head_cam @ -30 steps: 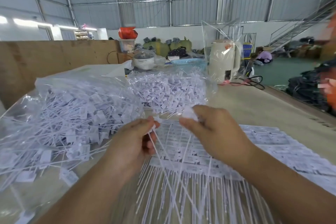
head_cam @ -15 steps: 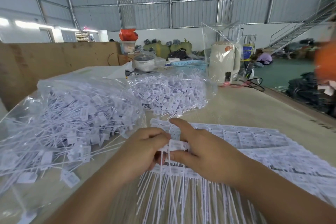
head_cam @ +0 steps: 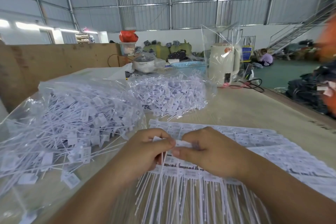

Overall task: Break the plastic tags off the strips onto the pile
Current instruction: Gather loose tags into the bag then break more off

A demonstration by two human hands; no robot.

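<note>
Left hand (head_cam: 145,152) and right hand (head_cam: 209,152) meet just above the table (head_cam: 254,107), fingers curled and pinching the same white plastic tag strip (head_cam: 183,144) between thumbs and forefingers, its thin tails hanging down between the hands; more tag strips (head_cam: 263,143) lie flat under and right of the hands; pile of loose tags (head_cam: 72,123) on clear plastic sits at left, 2nd pile (head_cam: 169,92) behind it; cream kettle (head_cam: 223,63) at the far edge

both hands, left hand (head_cam: 145,152); right hand (head_cam: 209,152), pinch one white tag (head_cam: 183,143) above strips (head_cam: 181,187)
</note>
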